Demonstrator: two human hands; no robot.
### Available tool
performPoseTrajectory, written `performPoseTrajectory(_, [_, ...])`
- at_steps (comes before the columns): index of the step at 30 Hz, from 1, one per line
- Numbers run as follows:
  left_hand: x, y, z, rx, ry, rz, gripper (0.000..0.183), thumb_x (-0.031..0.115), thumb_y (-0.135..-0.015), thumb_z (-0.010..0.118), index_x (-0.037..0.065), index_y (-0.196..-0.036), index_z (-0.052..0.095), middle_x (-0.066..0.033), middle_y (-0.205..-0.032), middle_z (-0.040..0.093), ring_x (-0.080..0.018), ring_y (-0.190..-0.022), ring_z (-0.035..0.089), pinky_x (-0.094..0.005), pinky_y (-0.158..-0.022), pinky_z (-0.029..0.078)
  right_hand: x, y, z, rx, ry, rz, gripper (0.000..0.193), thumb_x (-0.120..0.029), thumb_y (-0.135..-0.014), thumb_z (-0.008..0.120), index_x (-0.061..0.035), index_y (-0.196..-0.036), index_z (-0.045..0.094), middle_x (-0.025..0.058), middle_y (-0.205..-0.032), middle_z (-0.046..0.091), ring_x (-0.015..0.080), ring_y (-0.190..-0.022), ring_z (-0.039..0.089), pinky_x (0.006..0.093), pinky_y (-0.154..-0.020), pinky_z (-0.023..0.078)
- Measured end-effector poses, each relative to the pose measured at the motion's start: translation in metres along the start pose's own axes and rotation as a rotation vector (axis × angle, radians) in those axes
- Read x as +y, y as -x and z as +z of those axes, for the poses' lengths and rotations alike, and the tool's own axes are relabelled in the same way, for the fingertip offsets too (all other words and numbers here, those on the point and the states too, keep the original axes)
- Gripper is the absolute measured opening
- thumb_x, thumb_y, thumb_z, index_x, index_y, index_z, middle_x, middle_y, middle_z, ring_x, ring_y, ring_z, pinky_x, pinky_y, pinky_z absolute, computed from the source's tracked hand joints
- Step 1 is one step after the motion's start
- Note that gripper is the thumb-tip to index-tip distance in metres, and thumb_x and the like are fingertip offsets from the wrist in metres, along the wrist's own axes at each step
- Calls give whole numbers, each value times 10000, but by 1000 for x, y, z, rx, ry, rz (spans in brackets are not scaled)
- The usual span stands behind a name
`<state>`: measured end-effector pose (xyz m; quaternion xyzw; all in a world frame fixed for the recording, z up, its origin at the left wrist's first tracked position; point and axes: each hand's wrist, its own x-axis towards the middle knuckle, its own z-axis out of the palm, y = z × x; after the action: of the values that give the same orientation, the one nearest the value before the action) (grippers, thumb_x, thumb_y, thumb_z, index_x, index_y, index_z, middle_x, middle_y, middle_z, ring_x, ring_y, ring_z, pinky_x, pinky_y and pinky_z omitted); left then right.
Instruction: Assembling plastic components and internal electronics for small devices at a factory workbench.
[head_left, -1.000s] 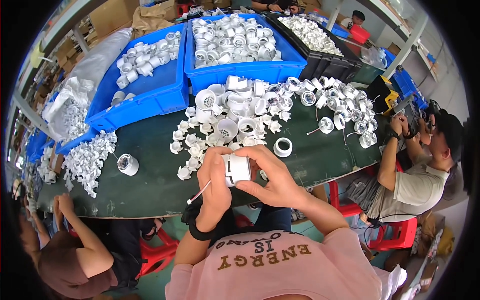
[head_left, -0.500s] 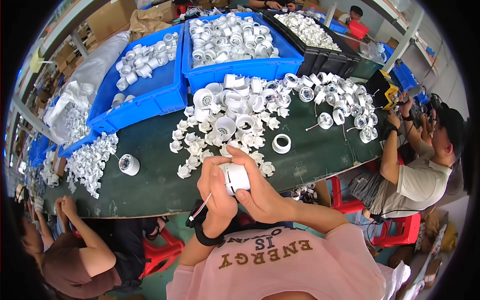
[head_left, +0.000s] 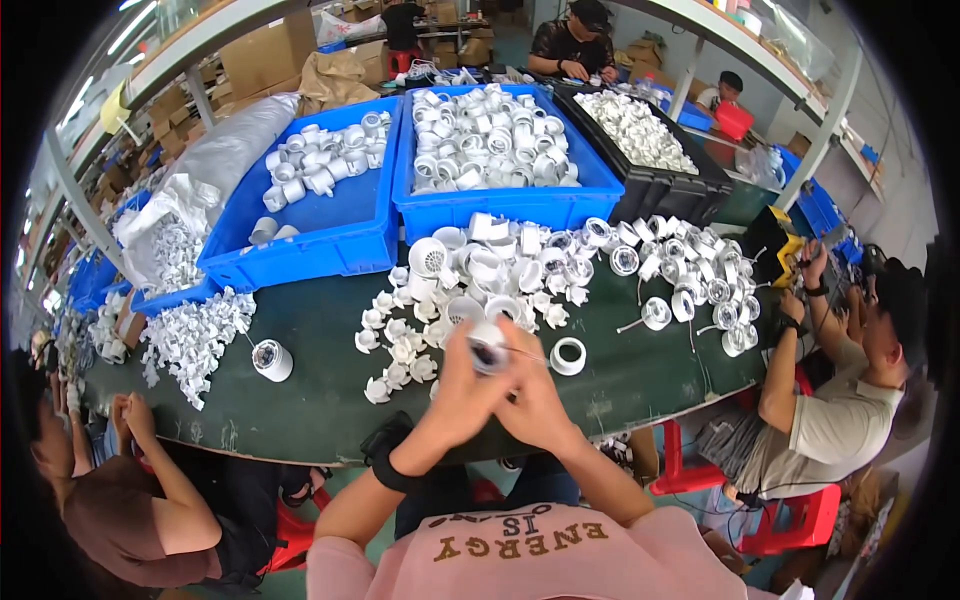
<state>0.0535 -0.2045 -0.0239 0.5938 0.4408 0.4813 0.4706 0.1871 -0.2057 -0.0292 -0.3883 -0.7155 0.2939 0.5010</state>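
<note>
A white round housing [head_left: 490, 335] with a dark opening is held above the table's front part, slightly blurred. My left hand [head_left: 455, 400] is closed around its left side. My right hand [head_left: 540, 400] is closed against its right side, with its fingertips partly hidden behind it. A thin wire [head_left: 528, 354] runs from the housing across my right fingers. Behind my hands lie white claw-shaped caps [head_left: 405, 342] and a heap of white cylindrical housings [head_left: 470, 265]. A white ring [head_left: 568, 356] lies just right of my right hand.
Blue bins [head_left: 510, 212] and a black crate [head_left: 660, 195] of white parts line the back. Wired round lens units [head_left: 700, 270] cover the right, small white pieces [head_left: 195, 345] the left, near a lone unit [head_left: 271, 360]. People sit at both sides.
The housing has turned, so its dark opening now shows, and its wire has moved from the left side to the right. My hands reach farther forward, and the view has tilted up.
</note>
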Motion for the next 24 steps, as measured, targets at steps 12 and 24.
performPoseTrajectory(12, [-17, -199, -97, -48, -1182, -224, 781, 611, -673, 658, -37, -1098, 563, -244, -1035, 626, -389, -951, 614, -440, -805, 485, 53, -48, -51, 53, -1288, 671, 520, -437, -912, 464, 14, -1164, 512, 194, -1047, 598, 153, -601, 467, 223, -429, 316])
performPoseTrajectory(24, [30, -65, -41, 149, 1001, -309, 308, 327, -910, 596, 88, -1100, 552, -96, -1048, 638, -277, -1028, 612, -416, -891, 485, -13, -8, -20, -92, -653, 139, 714, -3, -786, 705, -2, -1373, 300, 158, -1297, 464, 245, -1196, 496, 379, -961, 459])
